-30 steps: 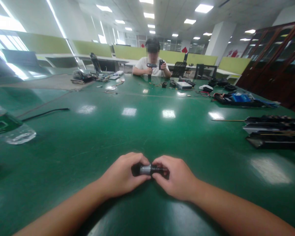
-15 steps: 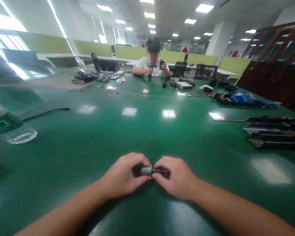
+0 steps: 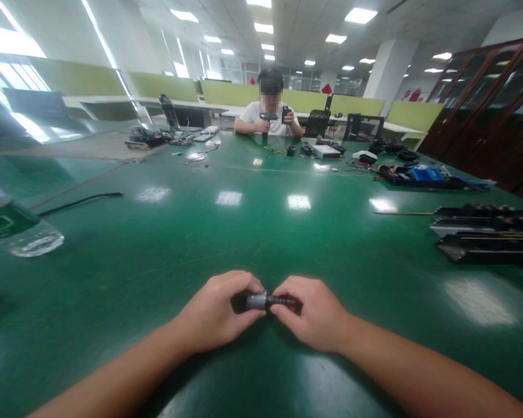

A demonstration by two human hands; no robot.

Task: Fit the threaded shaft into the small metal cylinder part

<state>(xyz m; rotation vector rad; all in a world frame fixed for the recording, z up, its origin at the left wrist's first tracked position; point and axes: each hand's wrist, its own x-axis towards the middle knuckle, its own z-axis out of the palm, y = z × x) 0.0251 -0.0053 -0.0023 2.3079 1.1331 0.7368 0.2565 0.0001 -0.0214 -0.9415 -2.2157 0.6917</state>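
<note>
the big green table (image 3: 209, 244) took up most of the view, with someone in a white t-shirt (image 3: 249, 115) sitting across it. a clear plastic bottle (image 3: 30, 239) was off to the left. front and center, my left hand (image 3: 220, 312) had its thumb and fingers closed on the grey barrel of a small cylindrical part (image 3: 256, 301), and my right hand (image 3: 314, 314) pinched its dark ribbed end. couldn't tell if it touched the table.

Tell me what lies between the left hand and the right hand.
The head view shows a small grey-and-black cylindrical part bridging them: its grey section at the left hand's fingertips, its thinner black section at the right hand's.
</note>
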